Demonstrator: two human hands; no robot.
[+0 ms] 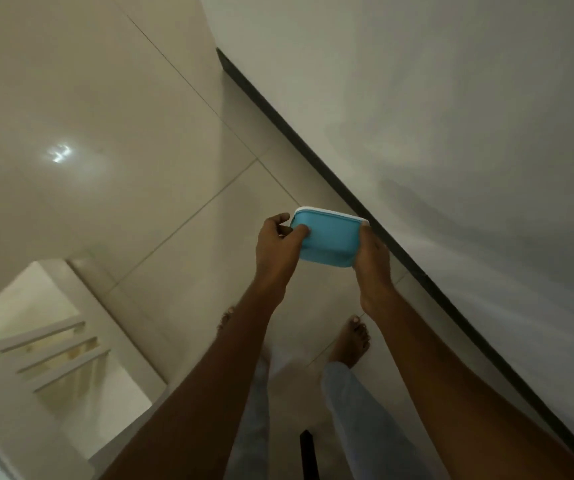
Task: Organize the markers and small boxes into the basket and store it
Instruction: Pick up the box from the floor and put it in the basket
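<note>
A light blue basket (329,239) with a white rim hangs in the air in front of me, held at both ends. My left hand (277,252) grips its left end, thumb over the rim and fingers on the side wall. My right hand (373,261) grips its right end. The basket tilts away from me, so its inside is hidden and no markers or small boxes show.
I stand barefoot on a glossy beige tiled floor (112,133). A white wall (452,116) with a dark skirting strip (348,199) runs diagonally on the right. A stairwell opening with steps (60,355) drops away at the lower left.
</note>
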